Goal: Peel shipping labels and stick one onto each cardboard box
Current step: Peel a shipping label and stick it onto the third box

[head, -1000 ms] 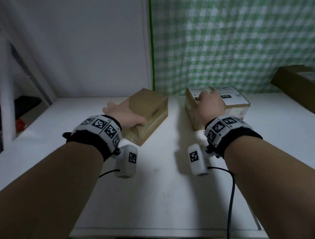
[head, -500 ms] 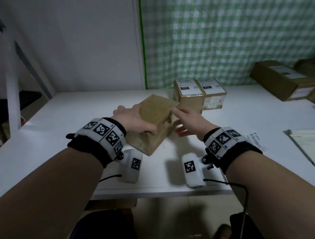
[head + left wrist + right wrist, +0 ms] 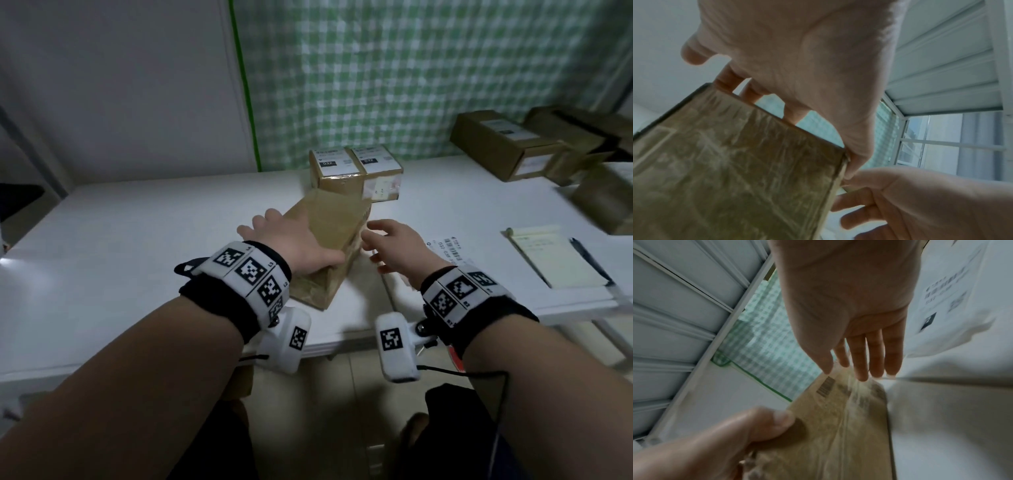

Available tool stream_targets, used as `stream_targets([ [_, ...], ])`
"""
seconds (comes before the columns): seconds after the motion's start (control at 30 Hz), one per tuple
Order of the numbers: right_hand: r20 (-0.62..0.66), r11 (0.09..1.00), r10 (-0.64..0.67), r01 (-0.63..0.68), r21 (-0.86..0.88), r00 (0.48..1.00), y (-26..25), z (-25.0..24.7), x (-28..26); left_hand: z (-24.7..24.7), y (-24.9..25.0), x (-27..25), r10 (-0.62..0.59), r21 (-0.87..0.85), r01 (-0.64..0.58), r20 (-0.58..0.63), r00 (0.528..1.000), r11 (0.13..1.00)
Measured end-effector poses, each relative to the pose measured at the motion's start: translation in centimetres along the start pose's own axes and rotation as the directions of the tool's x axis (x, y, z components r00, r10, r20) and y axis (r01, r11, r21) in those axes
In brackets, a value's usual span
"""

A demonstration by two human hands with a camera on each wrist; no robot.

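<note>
Here the left hand [image 3: 294, 241] lies over the top of a plain cardboard box [image 3: 337, 219] near the middle of the white table [image 3: 137, 240], thumb hooked on the near right edge and fingers reaching over the far side, so it grips the box. The right hand [image 3: 397, 246] hovers just beside the box at its three o'clock, fingers straight and loosely spread, holding nothing; whether the fingertips touch the cardboard is unclear. At twelve o'clock from the held box stand two labelled boxes [image 3: 356, 171], touching each other. At three o'clock, a loose shipping label [image 3: 448, 248] lies flat on the table, with a notepad [image 3: 551, 255] and pen [image 3: 587, 255] beyond it.
</note>
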State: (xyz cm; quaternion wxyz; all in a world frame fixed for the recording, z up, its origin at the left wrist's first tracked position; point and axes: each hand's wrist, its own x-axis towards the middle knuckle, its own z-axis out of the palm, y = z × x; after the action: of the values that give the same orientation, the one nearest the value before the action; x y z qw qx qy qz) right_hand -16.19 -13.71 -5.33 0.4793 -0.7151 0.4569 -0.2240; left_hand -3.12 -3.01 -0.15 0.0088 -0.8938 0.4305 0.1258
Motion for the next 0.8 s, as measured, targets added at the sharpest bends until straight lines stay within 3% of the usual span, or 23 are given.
stream_targets([
  [0.1,-0.171,0.96,-0.015,-0.034,-0.277,0.985,1.8,-2.3,0.6,0.6,0.8,-0.6,-0.016,0.056,0.015,0.015,1.0,0.998],
  [0.27,-0.325,0.834,0.101,-0.258,-0.487,0.94,5.0,-5.7,1.4,0.5,1.8,-1.4,-0.025,0.11,0.022,0.026,0.999,0.994],
  [0.37,-0.381,0.751,0.21,-0.398,-0.527,0.9,6.3,-6.3,2.2,0.2,2.6,-1.4,0.073,0.045,-0.072,-0.03,0.997,0.996],
  [0.53,-0.38,0.677,0.283,-0.464,-0.572,0.881,7.2,-6.8,3.1,0.8,3.6,-0.4,0.215,-0.043,-0.214,0.005,0.977,0.976],
  [0.67,-0.368,0.65,0.266,-0.448,-0.614,0.891,7.3,-7.0,3.6,1.3,3.9,0.2,0.193,0.0,-0.194,0.072,0.978,0.981],
  [0.8,-0.329,0.715,0.252,-0.404,-0.571,0.91,7.0,-7.2,3.8,1.2,4.3,0.4,0.147,-0.011,-0.146,0.082,0.986,0.989],
])
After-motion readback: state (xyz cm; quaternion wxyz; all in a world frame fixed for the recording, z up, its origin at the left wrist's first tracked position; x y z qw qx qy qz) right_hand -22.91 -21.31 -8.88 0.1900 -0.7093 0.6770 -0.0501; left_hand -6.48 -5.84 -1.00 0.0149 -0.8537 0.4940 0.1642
